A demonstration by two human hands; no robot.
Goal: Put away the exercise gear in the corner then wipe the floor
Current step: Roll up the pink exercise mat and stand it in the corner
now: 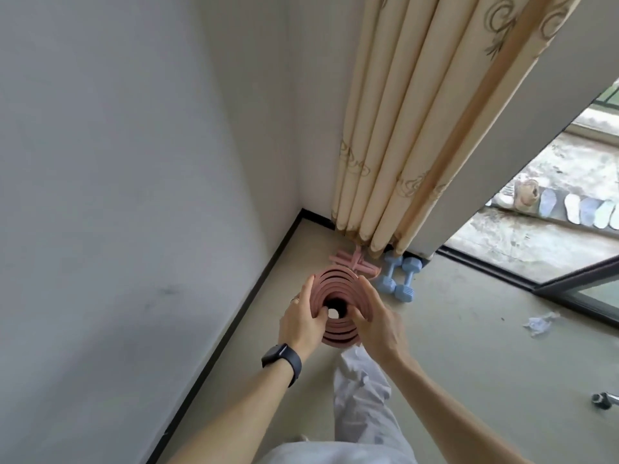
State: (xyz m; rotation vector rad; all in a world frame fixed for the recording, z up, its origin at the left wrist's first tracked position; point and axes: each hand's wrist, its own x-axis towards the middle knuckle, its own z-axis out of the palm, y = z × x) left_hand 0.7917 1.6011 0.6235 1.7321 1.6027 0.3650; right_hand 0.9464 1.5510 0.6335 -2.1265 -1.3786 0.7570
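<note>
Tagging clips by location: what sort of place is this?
Probably a room in a home, at a corner by a sliding balcony door: a cream patterned fabric curtain, pale blue dumbbells beneath it, and a row of pale slippers outside.

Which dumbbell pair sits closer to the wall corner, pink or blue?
The pink dumbbells, crossed over each other; the blue dumbbells lie side by side to their right.

I'm in a home: cream patterned fabric curtain (402, 128) at one o'clock, row of pale slippers (569, 209) at three, blue plastic dumbbells (398, 277) at four.
</note>
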